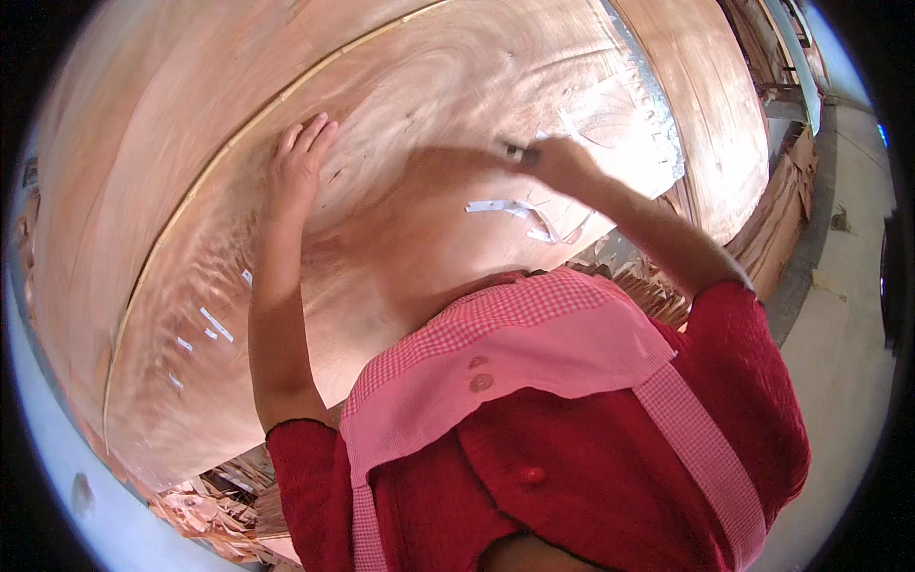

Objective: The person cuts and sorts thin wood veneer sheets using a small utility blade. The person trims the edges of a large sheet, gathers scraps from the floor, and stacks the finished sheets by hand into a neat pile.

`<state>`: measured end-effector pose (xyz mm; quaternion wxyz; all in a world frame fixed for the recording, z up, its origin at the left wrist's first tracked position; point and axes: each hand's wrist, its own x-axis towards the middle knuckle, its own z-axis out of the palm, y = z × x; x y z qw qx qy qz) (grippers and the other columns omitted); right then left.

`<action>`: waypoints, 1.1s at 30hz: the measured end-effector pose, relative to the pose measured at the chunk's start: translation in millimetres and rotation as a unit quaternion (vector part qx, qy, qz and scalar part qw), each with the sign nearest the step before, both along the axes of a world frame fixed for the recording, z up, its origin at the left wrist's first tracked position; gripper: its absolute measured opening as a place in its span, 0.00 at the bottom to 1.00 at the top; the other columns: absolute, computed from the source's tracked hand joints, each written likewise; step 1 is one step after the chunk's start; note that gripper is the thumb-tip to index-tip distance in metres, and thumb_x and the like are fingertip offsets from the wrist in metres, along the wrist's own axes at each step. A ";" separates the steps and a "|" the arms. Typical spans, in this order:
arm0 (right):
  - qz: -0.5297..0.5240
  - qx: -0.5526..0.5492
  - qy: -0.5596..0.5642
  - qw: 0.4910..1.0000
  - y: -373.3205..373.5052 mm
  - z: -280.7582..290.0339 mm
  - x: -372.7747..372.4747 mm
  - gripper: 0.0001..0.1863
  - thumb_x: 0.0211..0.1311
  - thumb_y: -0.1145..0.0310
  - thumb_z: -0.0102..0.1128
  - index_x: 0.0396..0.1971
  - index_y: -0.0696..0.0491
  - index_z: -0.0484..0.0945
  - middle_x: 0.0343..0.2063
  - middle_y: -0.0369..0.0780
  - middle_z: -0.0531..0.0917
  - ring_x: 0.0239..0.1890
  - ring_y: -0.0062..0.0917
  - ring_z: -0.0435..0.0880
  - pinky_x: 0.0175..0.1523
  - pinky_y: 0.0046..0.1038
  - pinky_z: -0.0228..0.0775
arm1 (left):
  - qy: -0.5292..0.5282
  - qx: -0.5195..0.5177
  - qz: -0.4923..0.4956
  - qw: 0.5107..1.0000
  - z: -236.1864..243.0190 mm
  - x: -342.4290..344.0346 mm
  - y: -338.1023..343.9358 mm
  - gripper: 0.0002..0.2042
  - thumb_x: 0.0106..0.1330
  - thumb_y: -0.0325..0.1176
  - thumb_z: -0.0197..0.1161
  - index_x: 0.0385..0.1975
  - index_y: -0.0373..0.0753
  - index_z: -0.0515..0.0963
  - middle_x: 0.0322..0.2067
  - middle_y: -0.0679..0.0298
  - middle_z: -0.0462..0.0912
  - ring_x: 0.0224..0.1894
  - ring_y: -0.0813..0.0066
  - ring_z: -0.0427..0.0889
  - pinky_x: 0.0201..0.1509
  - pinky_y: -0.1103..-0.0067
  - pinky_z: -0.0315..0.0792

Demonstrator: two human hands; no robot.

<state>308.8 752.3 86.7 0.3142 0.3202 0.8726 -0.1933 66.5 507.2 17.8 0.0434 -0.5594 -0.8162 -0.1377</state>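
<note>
A broad sheet of reddish wood veneer (pixel 400 191) with swirling grain lies in front of me. My left hand (pixel 303 157) rests flat on it, fingers stretched out and holding nothing. Farther right, my right hand (pixel 564 166) is closed around a small dark hand tool (pixel 516 151) just over the sheet; motion blur hides its exact kind. Strips of white tape (pixel 500 206) lie on the veneer below that hand, some loosely curled. More short tape pieces (pixel 216 324) are at the left, beyond my left forearm.
A long thin pale stick (pixel 229 143) crosses the veneer on the far left. Another veneer piece (pixel 710 114) lies at the right, past a ragged edge. Torn veneer scraps (pixel 653 294) are piled beneath the near edge and at lower left. Concrete floor (pixel 834 315) runs along the right.
</note>
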 end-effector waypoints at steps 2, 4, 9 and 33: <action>0.038 -0.007 0.029 0.999 -23.4 -10.8 15.5 0.24 0.47 0.45 0.56 0.28 0.54 0.78 0.24 0.46 0.79 0.31 0.37 0.79 0.36 0.35 0.68 | -0.006 -0.028 0.011 1.000 2.3 2.0 4.4 0.17 0.55 0.26 0.50 0.47 0.46 0.71 0.49 0.67 0.72 0.48 0.66 0.70 0.51 0.74 0.66; 0.056 -0.011 0.033 0.998 -37.3 -13.6 13.9 0.20 0.49 0.50 0.56 0.28 0.54 0.78 0.25 0.44 0.80 0.32 0.37 0.79 0.38 0.35 0.68 | 0.004 -0.040 0.018 0.999 -2.7 -1.3 11.3 0.18 0.56 0.26 0.50 0.48 0.47 0.69 0.49 0.64 0.72 0.49 0.66 0.69 0.51 0.73 0.65; 0.042 -0.064 0.042 0.996 -55.0 -10.4 20.2 0.15 0.52 0.56 0.56 0.29 0.53 0.78 0.27 0.42 0.80 0.34 0.34 0.79 0.40 0.32 0.69 | 0.030 -0.087 0.072 0.993 10.6 25.7 34.3 0.18 0.58 0.36 0.53 0.50 0.52 0.66 0.39 0.60 0.69 0.48 0.57 0.66 0.48 0.66 0.66; -0.436 -0.499 0.211 0.718 -75.2 -51.0 -119.2 0.08 0.48 0.68 0.60 0.20 0.59 0.76 0.15 0.42 0.78 0.17 0.27 0.78 0.24 0.29 0.72 | -0.104 -0.165 -0.017 0.981 24.3 6.1 40.5 0.20 0.54 0.36 0.55 0.49 0.63 0.70 0.60 0.60 0.55 0.62 0.64 0.52 0.60 0.63 0.53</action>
